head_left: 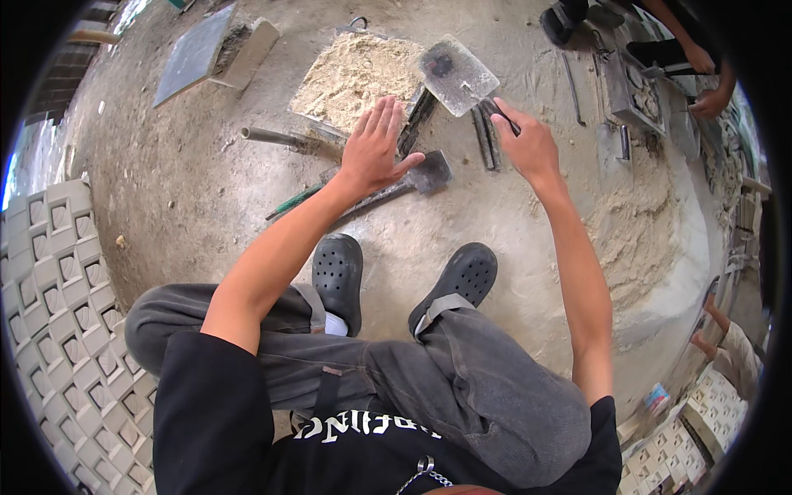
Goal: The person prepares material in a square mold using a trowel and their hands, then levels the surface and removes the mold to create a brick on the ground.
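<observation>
A square metal trowel (459, 76) with a dark handle is held by my right hand (528, 147), its fingers wrapped round the handle. The flat blade carries a dark smudge and sits just right of a square patch of pale, crumbly sand mix (355, 78), which seems to fill a mold. My left hand (375, 148) is open, palm down with fingers stretched toward the mix's near edge; whether it touches is unclear. Below that hand, a tool with a dark square blade (432, 172) lies on the ground beside a green-handled tool (294, 201).
A pipe (272, 136) sticks out left of the mix. Flat slabs (194, 56) stand at the upper left. Patterned blocks (62, 330) are stacked along the left. At the upper right, another person's hands (705, 99) are near a box-shaped mold (635, 95). Loose sand (635, 239) lies right.
</observation>
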`<state>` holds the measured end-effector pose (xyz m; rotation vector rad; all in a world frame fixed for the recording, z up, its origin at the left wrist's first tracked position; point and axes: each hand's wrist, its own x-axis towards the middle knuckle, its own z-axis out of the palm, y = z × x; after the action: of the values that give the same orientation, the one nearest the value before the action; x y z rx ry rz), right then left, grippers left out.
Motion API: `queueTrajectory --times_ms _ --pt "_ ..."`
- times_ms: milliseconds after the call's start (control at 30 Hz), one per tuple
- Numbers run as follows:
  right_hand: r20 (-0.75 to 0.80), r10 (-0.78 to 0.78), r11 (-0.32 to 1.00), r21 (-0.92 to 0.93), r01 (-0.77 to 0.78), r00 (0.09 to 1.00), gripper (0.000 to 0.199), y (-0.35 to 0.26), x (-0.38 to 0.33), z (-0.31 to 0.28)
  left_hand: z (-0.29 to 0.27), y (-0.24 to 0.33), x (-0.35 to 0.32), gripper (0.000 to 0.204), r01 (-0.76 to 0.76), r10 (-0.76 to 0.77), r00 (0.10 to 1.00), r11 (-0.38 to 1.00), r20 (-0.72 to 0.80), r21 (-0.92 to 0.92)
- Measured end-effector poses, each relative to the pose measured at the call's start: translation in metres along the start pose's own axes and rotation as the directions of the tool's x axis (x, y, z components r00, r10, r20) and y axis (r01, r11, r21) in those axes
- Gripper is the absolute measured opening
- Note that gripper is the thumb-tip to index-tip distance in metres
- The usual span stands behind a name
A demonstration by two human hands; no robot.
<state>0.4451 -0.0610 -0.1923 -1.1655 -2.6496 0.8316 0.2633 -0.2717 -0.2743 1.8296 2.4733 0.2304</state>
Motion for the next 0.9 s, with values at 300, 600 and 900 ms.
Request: queueTrajectory --times_ms 300,600,900 --pt "-0.003 0.050 0.998 0.042 -0.050 0.999 0.040 -0.012 -0.007 -0.007 -0.002 -0.039 0.035 0.115 0.335 -0.340 0.937 0.940 0.082 0.062" --pt "-0.005 0.091 0.993 0.072 -0.090 0.996 0.039 0.001 -0.009 -0.008 -0.006 -0.083 0.069 0.097 0.233 -0.227 0.969 0.971 0.098 -0.052" --pt "0.000 0.192 0.972 0.138 -0.190 0.981 0.041 0.025 -0.023 -0.011 0.012 -0.110 0.139 0.094 0.282 -0.277 0.951 0.959 0.138 -0.018"
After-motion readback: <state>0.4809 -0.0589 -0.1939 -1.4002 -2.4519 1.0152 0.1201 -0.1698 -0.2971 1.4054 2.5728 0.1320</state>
